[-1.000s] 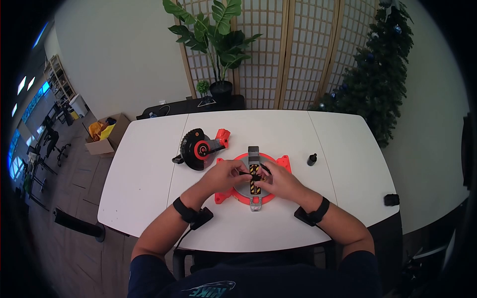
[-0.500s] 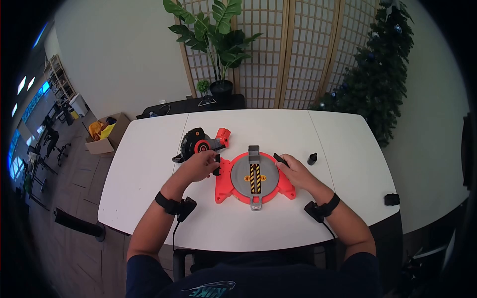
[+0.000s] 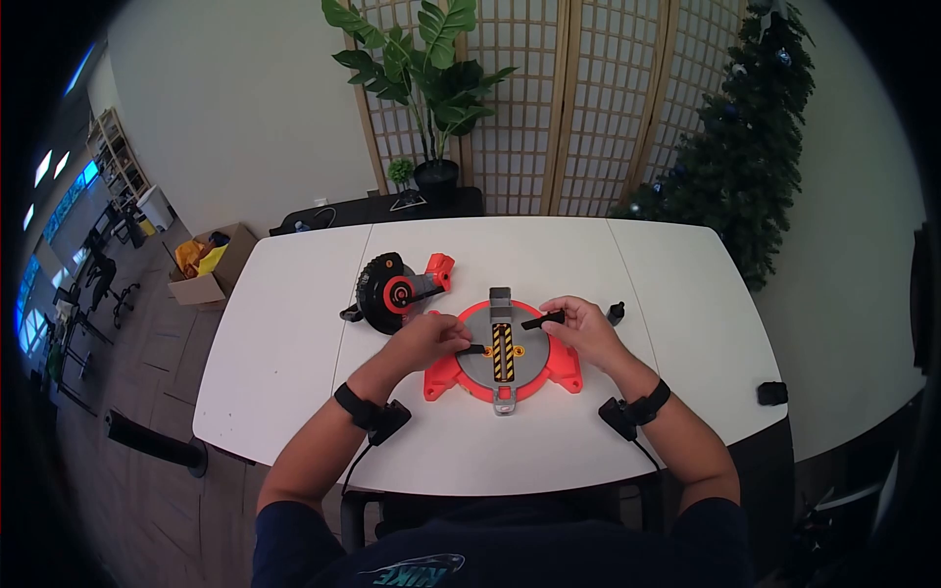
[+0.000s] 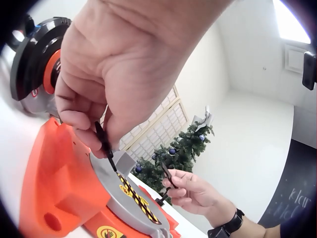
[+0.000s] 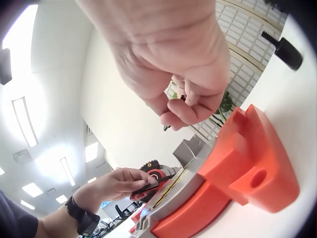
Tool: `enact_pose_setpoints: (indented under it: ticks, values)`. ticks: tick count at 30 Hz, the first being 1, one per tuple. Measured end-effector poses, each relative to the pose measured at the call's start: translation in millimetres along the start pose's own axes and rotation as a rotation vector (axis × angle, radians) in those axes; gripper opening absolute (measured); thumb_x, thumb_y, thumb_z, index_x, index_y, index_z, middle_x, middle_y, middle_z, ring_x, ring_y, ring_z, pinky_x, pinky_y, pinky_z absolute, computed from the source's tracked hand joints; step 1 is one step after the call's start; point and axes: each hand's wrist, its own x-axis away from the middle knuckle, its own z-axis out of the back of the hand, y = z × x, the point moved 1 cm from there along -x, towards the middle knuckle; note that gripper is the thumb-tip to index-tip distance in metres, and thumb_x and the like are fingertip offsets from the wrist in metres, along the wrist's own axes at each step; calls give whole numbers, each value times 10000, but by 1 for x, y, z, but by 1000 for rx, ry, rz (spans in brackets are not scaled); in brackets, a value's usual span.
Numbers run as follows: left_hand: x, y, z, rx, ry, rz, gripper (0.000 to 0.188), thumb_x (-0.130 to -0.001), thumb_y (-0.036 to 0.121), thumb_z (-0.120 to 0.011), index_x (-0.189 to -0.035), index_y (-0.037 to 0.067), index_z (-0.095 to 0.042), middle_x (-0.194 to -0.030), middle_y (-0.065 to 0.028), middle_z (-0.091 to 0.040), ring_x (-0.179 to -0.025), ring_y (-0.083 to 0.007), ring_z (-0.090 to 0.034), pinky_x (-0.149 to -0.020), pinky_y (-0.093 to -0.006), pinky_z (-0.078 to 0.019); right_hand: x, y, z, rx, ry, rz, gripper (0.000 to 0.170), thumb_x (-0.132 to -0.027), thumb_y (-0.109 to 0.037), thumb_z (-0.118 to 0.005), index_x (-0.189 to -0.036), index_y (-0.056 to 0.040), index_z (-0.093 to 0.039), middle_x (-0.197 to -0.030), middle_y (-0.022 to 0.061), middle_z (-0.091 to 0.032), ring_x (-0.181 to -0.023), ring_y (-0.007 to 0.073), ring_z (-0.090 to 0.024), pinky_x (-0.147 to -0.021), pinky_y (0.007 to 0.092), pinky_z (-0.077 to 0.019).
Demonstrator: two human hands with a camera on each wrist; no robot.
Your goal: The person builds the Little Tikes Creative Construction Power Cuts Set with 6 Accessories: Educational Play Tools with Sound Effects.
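Note:
My left hand (image 3: pixel 426 343) pinches a small flat black piece (image 3: pixel 473 349) between thumb and fingers, over the left half of a grey round turntable (image 3: pixel 474 367). In my right hand (image 3: pixel 588 330) is a similar black piece (image 3: pixel 534 321), held above the turntable's right edge. The turntable sits in an orange-red toy saw base (image 3: pixel 566 372), and a yellow-and-black striped slot (image 3: pixel 504 365) runs down its middle. In the left wrist view, the left black piece (image 4: pixel 103 140) points down toward the stripes. My right fingers hide most of their piece in the right wrist view.
A toy circular saw head (image 3: pixel 390 292), black, red and grey, lies behind my left hand. Just beyond my right hand stands a black threaded knob (image 3: pixel 616 314). A small black object (image 3: pixel 772 394) is at the table's right edge. The white table (image 3: pixel 529 456) extends all around.
Both hands were together over the striped slot, then spread apart to the base's two sides, each with a black piece. Since then the left moved back right over the turntable; the right hand's piece has turned inward.

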Motion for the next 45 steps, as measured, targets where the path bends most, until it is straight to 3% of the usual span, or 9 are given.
enact_pose_setpoints:
  ticks: [12, 14, 20, 29, 32, 34, 35, 37, 45]
  values:
    - [-3, 5, -8, -110, 45, 7, 162, -891, 175, -762, -1004, 62, -736, -943, -66, -762, -902, -193, -729, -825, -315, -556, 7, -26, -4, -45, -47, -119, 235, -955, -86, -701, -1156, 22, -646, -1072, 78, -708, -949, 89, -673, -830, 224, -554]
    - [-3, 3, -10, -118, 52, 3, 164, -891, 177, -763, -1005, 63, -734, -940, -65, -762, -903, -195, -729, -824, -317, -556, 6, -22, -7, -171, -46, 10, 259, -963, -95, -690, -1174, 48, -647, -1089, 112, -712, -1016, 125, -692, -901, 238, -559]
    - [-2, 4, -11, -119, 69, -6, 169, -890, 186, -767, -1001, 64, -734, -924, -65, -758, -879, -200, -724, -811, -322, -554, 2, -17, -8, -392, 18, -77, 276, -978, -82, -660, -1209, 68, -633, -1111, 136, -706, -1025, 153, -701, -929, 252, -565]
    - [-2, 7, -8, -141, 49, 24, 175, -860, 202, -798, -960, 71, -738, -946, -67, -750, -893, -194, -713, -803, -323, -549, -1, -16, 1, -148, 39, 8, 307, -946, 8, -655, -1248, 57, -631, -1176, 125, -668, -1055, 134, -658, -942, 257, -560]
    - [0, 7, -6, -221, 53, 9, 340, -810, 277, -847, -1048, 71, -719, -1125, -101, -719, -1057, -232, -672, -906, -357, -525, -1, -20, 7, 46, 73, -10, 311, -959, 9, -624, -1268, 37, -641, -1127, 108, -690, -1014, 124, -666, -921, 256, -558]
    - [2, 4, -5, -292, 62, -89, 718, -713, 404, -905, -1275, 58, -622, -1380, -154, -579, -1315, -312, -520, -1077, -414, -444, -3, -20, 13, 120, 39, -41, 307, -963, 8, -611, -1267, 31, -650, -1093, 97, -702, -985, 124, -668, -904, 259, -557]
    - [2, 0, -6, -292, 62, -89, 718, -713, 404, -905, -1275, 58, -622, -1380, -154, -579, -1315, -312, -520, -1077, -414, -444, -3, -19, 16, 194, 5, -73, 306, -966, 7, -599, -1265, 25, -660, -1059, 86, -714, -957, 124, -671, -887, 263, -555]
    - [3, -9, -9, -418, 44, -140, 1131, -599, 512, -939, -1484, 38, -417, -1517, -176, -425, -1452, -368, -349, -1186, -459, -341, -7, -9, 20, 225, -1, -46, 298, -967, 2, -593, -1254, 31, -665, -1030, 88, -722, -931, 132, -673, -872, 268, -553]
    - [4, -15, -11, -408, -69, -67, 1287, -487, 508, -956, -1525, 56, -344, -1526, -183, -364, -1468, -386, -298, -1190, -467, -344, -10, 3, 22, 574, 11, -30, 218, -933, -26, -658, -1136, -2, -735, -998, 119, -673, -892, 174, -659, -837, 290, -547]
